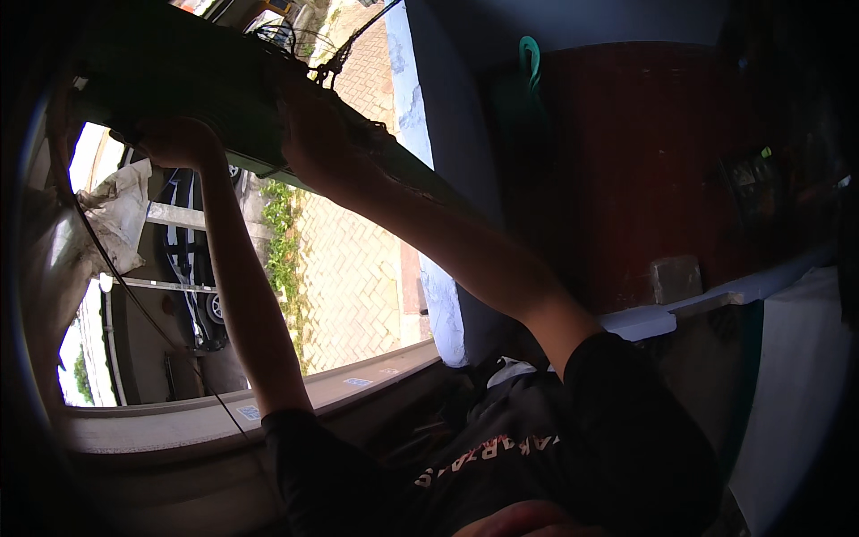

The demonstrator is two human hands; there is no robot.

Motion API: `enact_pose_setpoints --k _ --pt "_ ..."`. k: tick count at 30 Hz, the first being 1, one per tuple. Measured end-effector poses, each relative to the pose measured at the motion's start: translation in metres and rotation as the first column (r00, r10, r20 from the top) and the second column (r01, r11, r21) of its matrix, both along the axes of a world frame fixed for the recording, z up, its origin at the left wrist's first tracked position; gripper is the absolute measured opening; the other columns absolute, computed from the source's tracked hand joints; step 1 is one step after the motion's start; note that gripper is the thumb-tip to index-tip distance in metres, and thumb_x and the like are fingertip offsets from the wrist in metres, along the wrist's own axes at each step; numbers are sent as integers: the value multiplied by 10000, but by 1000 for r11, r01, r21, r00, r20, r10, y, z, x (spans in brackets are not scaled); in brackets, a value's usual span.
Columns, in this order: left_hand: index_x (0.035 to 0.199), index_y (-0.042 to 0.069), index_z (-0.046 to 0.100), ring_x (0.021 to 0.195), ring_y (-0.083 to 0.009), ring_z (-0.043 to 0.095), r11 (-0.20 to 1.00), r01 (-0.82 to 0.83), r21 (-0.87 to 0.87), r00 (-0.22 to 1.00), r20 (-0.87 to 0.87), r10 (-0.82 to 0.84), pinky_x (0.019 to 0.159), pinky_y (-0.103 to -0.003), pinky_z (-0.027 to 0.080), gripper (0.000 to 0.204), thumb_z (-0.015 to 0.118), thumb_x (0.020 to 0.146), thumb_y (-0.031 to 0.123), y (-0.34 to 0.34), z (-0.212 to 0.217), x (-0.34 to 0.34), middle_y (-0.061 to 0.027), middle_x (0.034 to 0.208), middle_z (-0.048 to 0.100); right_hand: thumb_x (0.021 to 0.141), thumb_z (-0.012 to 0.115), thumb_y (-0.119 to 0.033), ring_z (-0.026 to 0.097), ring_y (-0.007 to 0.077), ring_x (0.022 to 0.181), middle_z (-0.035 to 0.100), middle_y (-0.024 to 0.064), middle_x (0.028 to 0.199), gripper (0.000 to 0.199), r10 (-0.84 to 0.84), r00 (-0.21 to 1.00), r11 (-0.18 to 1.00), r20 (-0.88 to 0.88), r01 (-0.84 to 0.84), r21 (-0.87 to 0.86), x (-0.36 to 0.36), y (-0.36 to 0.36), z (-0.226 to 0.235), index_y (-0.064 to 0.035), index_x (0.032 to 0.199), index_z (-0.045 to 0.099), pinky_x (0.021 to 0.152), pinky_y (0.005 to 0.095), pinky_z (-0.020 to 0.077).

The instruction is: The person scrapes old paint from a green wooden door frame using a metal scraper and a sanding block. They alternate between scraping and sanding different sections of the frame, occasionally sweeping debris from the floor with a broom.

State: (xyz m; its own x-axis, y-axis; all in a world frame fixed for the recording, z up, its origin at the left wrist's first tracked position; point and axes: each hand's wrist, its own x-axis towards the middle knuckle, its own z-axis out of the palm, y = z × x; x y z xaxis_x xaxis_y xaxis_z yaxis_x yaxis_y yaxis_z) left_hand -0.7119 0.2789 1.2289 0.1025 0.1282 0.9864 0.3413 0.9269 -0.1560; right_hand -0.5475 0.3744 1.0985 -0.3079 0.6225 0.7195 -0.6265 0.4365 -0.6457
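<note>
Both my arms reach up to a long dark green beam-like piece (pixel 215 85) that slants across the upper left, deep in shadow. At its lower edge my left hand (pixel 179 143) is closed, with the fingers curled toward the left; what lies in them is too dark to make out. My right hand (pixel 313 139) is raised against the green piece further right. Its fingers vanish into the shadow, so their pose is hidden. Just above that hand, thin dark wires (pixel 286 38) and a knotted dark cord (pixel 335 67) hang by the upper edge.
A pale ledge (pixel 331 398) runs below my arms. Beyond it are a brick-paved lane (pixel 349 268), green plants (pixel 282 233) and a parked vehicle (pixel 183 242). Crumpled whitish sheeting (pixel 121 210) hangs at left, crossed by a thin cable (pixel 148 313). A blue-white wall edge (pixel 416 116) stands right of the opening.
</note>
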Motion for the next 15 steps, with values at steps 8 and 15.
enact_pose_setpoints --k 8,15 --pt "1163 -130 549 867 -291 678 985 -115 -127 990 -97 103 709 -390 595 539 651 903 331 -28 6 -27 -197 991 627 1039 458 -152 629 383 853 646 252 1043 306 -108 881 961 461 210 -178 70 18 -236 44 1237 586 746 414 504" --pt "1168 -124 554 880 -292 674 983 -54 -173 992 -121 33 724 -392 586 534 637 913 337 -33 14 -36 -199 1001 629 1018 460 -145 444 433 1302 470 291 1402 441 67 945 941 321 47 -334 5 -26 -295 30 1420 415 1071 489 362"
